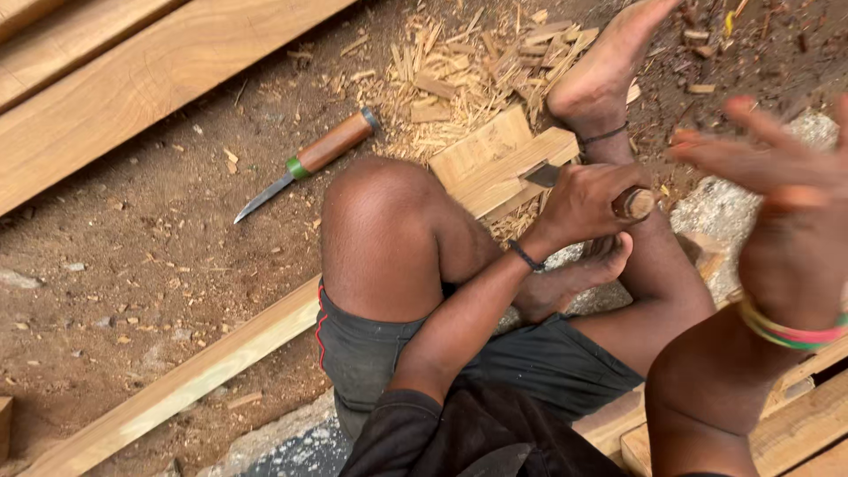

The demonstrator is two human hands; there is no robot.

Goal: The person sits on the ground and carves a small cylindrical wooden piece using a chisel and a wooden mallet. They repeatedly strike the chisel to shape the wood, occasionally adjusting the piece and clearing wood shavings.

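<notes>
Here the left hand [579, 205] is clenched round the wooden handle of a chisel [618, 199], whose round, pale butt end sticks out past the knuckles toward the right, while its flat grey blade pokes out the other side and meets the top of a pale wooden block [495, 159]. The block is a squared, smooth-sawn piece with a stepped notch cut into it; it lies on the brown dirt just beyond the bent knee, with a heap of thin, splintery wood shavings [468, 62] scattered behind it. The right hand [777, 203] is raised close to the camera at the right edge, blurred, its fingers spread apart and gripping nothing; a striped band of red, green and yellow circles its wrist. A thin dark cord sits on the left wrist. Well apart from both hands, to the left of the knee, a second knife [305, 163] lies flat on the ground: a rounded reddish-brown wooden grip with a metal cap at one end, a green ring at the other, and a narrow pointed steel blade. A long, light plank [177, 389] runs diagonally under the leg, and broader, smooth boards [115, 84] fill the upper left corner. The ground is packed earth, gritty with small chips and pebbles.
</notes>
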